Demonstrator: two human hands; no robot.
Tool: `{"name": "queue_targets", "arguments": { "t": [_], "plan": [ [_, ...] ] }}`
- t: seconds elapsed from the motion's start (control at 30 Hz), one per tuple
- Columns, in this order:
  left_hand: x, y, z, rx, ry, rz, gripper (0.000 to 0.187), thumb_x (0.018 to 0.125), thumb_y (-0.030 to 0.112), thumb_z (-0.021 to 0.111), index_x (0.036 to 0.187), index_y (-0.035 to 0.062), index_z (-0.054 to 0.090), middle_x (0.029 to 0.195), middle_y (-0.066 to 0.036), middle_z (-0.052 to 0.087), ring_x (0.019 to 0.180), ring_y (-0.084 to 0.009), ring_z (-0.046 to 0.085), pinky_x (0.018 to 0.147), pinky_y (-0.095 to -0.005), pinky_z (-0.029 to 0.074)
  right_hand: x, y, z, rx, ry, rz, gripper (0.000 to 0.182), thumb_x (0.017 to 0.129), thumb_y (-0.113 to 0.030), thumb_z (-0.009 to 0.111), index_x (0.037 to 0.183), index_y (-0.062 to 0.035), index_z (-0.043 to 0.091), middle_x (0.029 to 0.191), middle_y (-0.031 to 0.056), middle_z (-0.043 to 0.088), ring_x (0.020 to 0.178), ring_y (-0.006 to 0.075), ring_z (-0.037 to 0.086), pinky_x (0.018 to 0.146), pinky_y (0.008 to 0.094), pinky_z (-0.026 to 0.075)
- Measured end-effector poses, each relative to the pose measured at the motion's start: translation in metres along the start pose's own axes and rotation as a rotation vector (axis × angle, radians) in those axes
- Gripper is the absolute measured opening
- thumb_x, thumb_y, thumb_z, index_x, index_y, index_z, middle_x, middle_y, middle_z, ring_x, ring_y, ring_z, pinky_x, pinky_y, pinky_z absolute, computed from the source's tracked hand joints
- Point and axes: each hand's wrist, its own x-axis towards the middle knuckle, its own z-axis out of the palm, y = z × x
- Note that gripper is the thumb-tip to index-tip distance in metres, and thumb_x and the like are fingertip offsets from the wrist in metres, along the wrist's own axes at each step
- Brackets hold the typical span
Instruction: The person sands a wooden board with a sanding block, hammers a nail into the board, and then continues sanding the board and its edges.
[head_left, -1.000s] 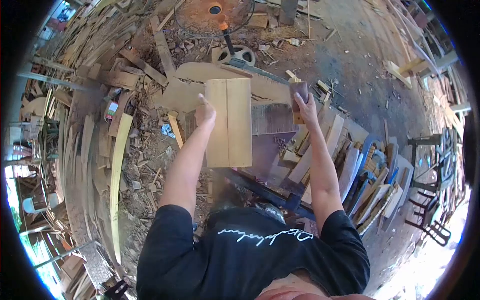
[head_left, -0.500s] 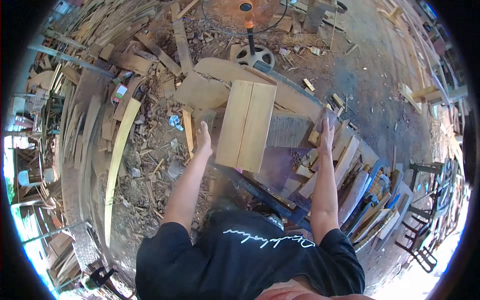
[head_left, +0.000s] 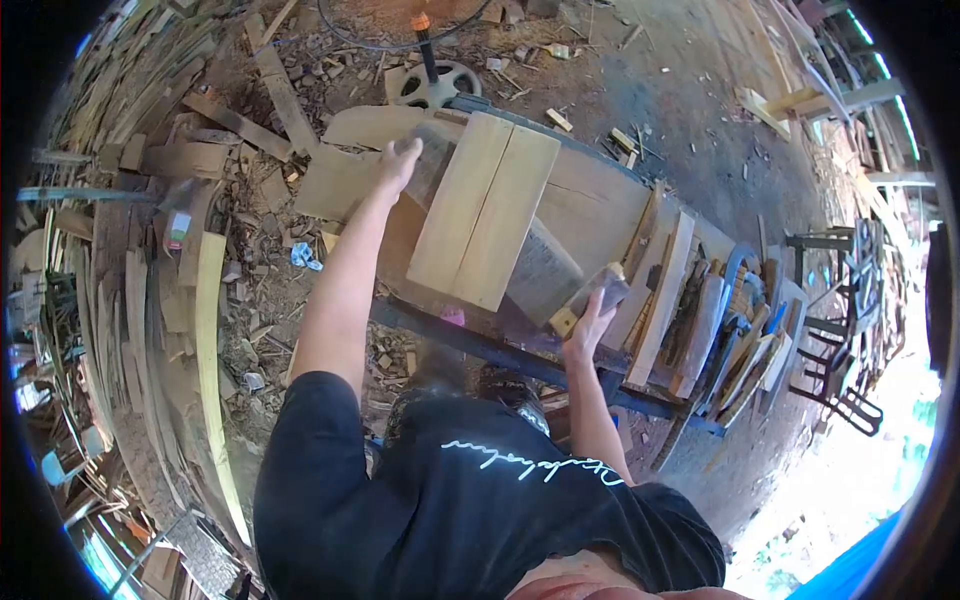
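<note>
A pale two-plank wooden panel [head_left: 484, 210] lies tilted across a longer dark board [head_left: 545, 262], whose two ends stick out from under it. At the upper left end of this board is my left hand [head_left: 400, 168], its fingers against the end. My right hand [head_left: 590, 325] is closed round a dark block [head_left: 606, 287] with a light wooden edge, at the board's lower right end. Some of the fingers of both hands are hidden.
Beneath lies a broad brown sheet [head_left: 590, 190] on a dark frame [head_left: 470, 348]. Timber pieces [head_left: 662, 300] and a blue curved tool frame [head_left: 735, 275] are at the right. A spoked wheel [head_left: 437, 84] stands beyond. Long planks [head_left: 210, 370] and scraps cover the ground at the left.
The dark board has turned, its left end away from me and its right end nearer. My left hand has moved forward, my right hand back and inward. The camera view has shifted.
</note>
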Motion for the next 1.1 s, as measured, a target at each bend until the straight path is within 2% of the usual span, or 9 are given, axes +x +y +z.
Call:
{"name": "queue_targets", "arguments": {
  "t": [0.07,0.2,0.3,0.4,0.63,0.83,0.97,1.03,1.1],
  "plan": [
    [-0.013,0.036,0.027,0.652,0.159,0.098,0.085,0.087,0.065,0.056,0.147,0.007,0.04,0.146,-0.026,0.044,0.137,-0.0411,0.039,0.113,-0.0502,0.03,-0.015,0.0,-0.003,-0.032,0.017,-0.022,0.056,0.097,-0.042,0.062,0.135,-0.0049,0.043,0.12,0.0079,0.056,0.108,0.0193,0.055,0.093,0.0363,0.047],
    [-0.087,0.059,0.064,0.656,0.22,0.228,0.075,0.09,0.06,0.054,0.142,0.007,0.044,0.137,-0.026,0.05,0.132,-0.0436,0.043,0.111,-0.05,0.032,-0.024,-0.015,-0.002,0.03,-0.028,0.055,0.05,0.097,-0.039,0.064,0.128,-0.003,0.049,0.118,0.007,0.056,0.106,0.017,0.054,0.092,0.0338,0.045],
    [-0.108,0.034,0.071,0.598,0.184,0.199,0.056,0.096,0.058,0.045,0.116,0.0073,0.054,0.107,-0.023,0.067,0.104,-0.0425,0.064,0.087,-0.0563,0.049,-0.014,-0.016,-0.01,0.018,-0.102,0.057,0.047,0.097,-0.038,0.064,0.126,-0.0032,0.05,0.116,0.0061,0.057,0.103,0.0155,0.054,0.092,0.0334,0.045],
    [-0.107,0.03,0.064,0.616,0.14,0.252,0.05,0.099,0.055,0.04,0.11,0.0089,0.054,0.095,-0.023,0.069,0.092,-0.0428,0.067,0.078,-0.0576,0.051,-0.014,-0.018,-0.019,-0.045,-0.143,0.073,0.048,0.097,-0.037,0.064,0.123,0.0002,0.05,0.115,0.0099,0.059,0.103,0.0179,0.054,0.094,0.033,0.043],
    [-0.088,0.016,0.035,0.679,-0.165,0.604,0.042,0.101,0.05,0.043,0.102,0.0109,0.058,0.09,-0.023,0.069,0.089,-0.0449,0.065,0.075,-0.0564,0.05,-0.028,-0.022,-0.045,-0.083,-0.15,0.032,0.038,0.098,-0.031,0.064,0.117,-0.0012,0.051,0.106,0.0069,0.059,0.095,0.0154,0.054,0.086,0.0314,0.045],
    [-0.083,0.028,0.051,0.695,-0.232,0.807,0.04,0.1,0.049,0.046,0.101,0.0107,0.06,0.087,-0.02,0.069,0.085,-0.0438,0.066,0.073,-0.0527,0.051,-0.035,-0.031,-0.068,-0.21,-0.196,0.018,0.033,0.099,-0.032,0.062,0.109,-0.0016,0.054,0.095,0.0067,0.061,0.087,0.0145,0.055,0.08,0.0308,0.047],
    [-0.084,0.036,0.064,0.84,-0.282,0.731,0.036,0.098,0.049,0.048,0.111,0.0182,0.061,0.102,-0.015,0.07,0.098,-0.0409,0.065,0.079,-0.0544,0.05,-0.011,-0.052,-0.067,-0.329,-0.251,-0.018,0.033,0.098,-0.033,0.062,0.107,-0.0016,0.054,0.093,0.0074,0.061,0.085,0.0156,0.056,0.08,0.0318,0.047],
    [-0.1,0.034,0.076,0.899,0.037,0.85,0.04,0.096,0.047,0.052,0.128,0.025,0.058,0.13,-0.011,0.059,0.121,-0.0343,0.054,0.093,-0.0569,0.041,0.01,-0.055,-0.06,-0.341,-0.283,-0.036,0.036,0.098,-0.035,0.062,0.107,-0.001,0.054,0.09,0.0103,0.062,0.084,0.0172,0.057,0.079,0.0335,0.048],
    [-0.123,0.027,0.106,0.852,0.103,0.843,0.045,0.095,0.047,0.053,0.135,0.0269,0.053,0.138,-0.01,0.051,0.128,-0.034,0.045,0.099,-0.0586,0.034,0.028,-0.068,-0.047,-0.367,-0.3,-0.049,0.037,0.097,-0.035,0.062,0.108,-0.0005,0.053,0.09,0.0122,0.063,0.084,0.0187,0.059,0.079,0.0345,0.048]
  ]
}}
